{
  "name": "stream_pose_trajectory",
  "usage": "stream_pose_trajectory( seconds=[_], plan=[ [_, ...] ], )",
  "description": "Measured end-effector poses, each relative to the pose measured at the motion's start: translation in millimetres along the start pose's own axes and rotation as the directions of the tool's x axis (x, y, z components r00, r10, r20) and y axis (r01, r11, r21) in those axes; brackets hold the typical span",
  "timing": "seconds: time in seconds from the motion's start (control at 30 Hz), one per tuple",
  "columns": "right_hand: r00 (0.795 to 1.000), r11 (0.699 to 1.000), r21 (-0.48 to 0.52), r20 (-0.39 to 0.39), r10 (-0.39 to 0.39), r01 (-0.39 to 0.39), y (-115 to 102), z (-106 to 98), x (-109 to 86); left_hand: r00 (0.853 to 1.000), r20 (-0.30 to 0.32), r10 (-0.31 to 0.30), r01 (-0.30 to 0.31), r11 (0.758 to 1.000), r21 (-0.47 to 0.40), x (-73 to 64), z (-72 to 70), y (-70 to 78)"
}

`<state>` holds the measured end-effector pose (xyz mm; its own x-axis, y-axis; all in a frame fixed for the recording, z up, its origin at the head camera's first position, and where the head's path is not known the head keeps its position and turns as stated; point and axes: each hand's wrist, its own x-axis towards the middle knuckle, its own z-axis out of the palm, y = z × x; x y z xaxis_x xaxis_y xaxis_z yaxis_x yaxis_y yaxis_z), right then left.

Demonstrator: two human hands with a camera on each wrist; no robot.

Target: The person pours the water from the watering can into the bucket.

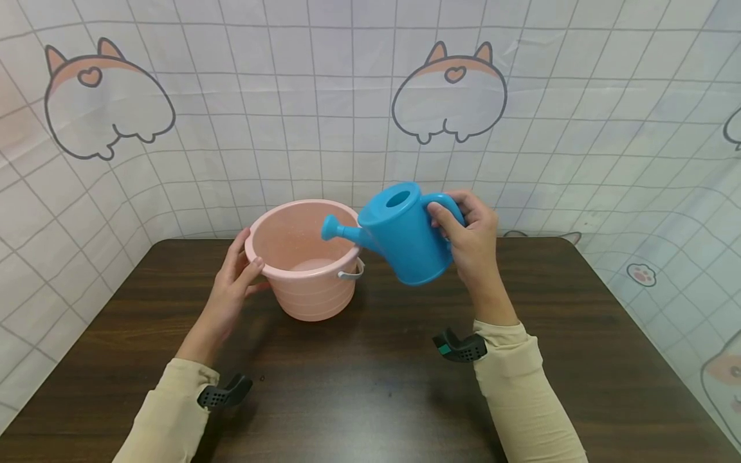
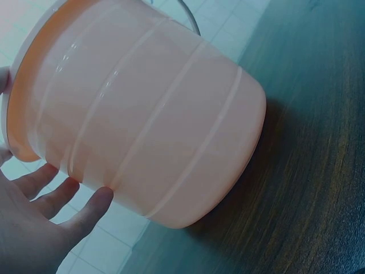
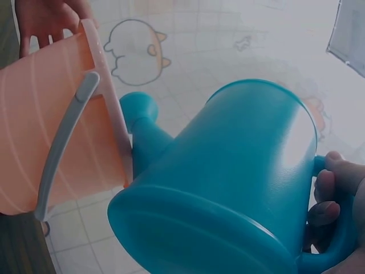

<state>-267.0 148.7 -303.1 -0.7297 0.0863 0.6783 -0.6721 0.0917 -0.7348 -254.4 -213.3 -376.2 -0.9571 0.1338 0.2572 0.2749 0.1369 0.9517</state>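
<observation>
Pouring step, by the look of it: blue watering can (image 1: 405, 247) leaning toward pink bucket (image 1: 312, 299).
Right hand (image 1: 471, 235) is grasping the can's handle (image 1: 438, 199), holding it above the table (image 1: 359, 386), spout (image 1: 350, 233) reaching over the bucket's rim (image 1: 295, 274); left hand (image 1: 229, 276) is gripping that rim, bucket standing on the table. Next move is probably calling for a steady bucket, steeper tip. Counting one can, one bucket, one table, two hands.

Cream sleeves (image 1: 523, 392), black wrist cameras (image 1: 463, 347)
</observation>
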Motion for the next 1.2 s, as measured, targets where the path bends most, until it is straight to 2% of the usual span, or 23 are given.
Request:
stream_pose_trajectory(
  seconds=[1.2],
  plan=[
    [1.0, 1.0, 0.002, 0.009, -0.006, 0.006, -1.4, 1.7, -0.7, 1.0, -0.001, 0.0, 0.0, 1.0, 0.007, 0.6, -0.1, -0.8]
  ],
)
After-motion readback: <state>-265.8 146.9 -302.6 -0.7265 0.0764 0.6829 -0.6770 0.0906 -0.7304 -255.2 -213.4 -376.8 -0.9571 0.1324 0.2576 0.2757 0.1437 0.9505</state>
